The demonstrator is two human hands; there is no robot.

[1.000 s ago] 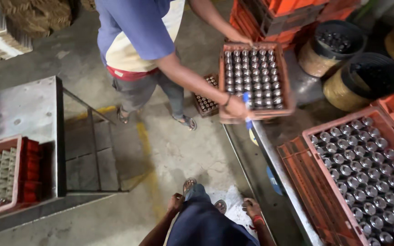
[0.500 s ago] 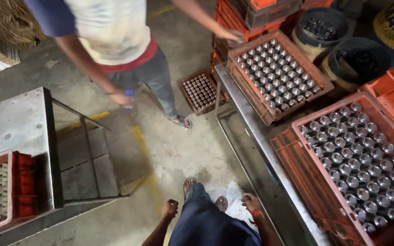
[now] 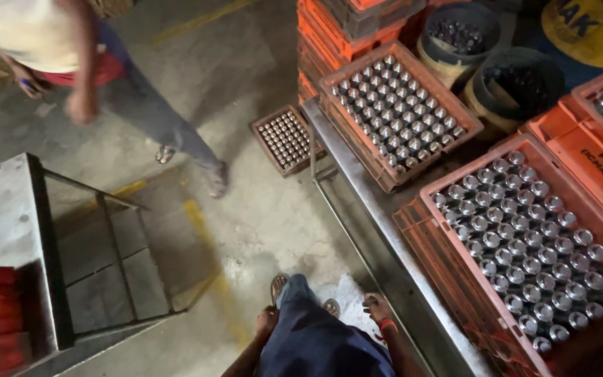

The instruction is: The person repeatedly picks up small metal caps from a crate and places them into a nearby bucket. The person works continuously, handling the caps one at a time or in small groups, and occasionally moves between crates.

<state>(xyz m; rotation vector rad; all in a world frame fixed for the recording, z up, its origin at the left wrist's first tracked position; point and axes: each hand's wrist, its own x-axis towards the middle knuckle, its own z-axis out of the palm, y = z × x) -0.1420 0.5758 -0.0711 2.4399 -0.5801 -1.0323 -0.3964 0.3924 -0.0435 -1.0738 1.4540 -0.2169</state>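
both hands [image 3: 378, 307] hang empty, loosely open. nearest crate [image 3: 525, 237] of metal cylinders overhangs the table edge [image 3: 357, 202]; a knock could tip it.

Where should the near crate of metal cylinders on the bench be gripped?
By judgement, at the crate's two short end walls, one hand each, coming from above at its sides. Its top is packed with upright metal cylinders, so only the rim is free. The right hand hangs nearest.
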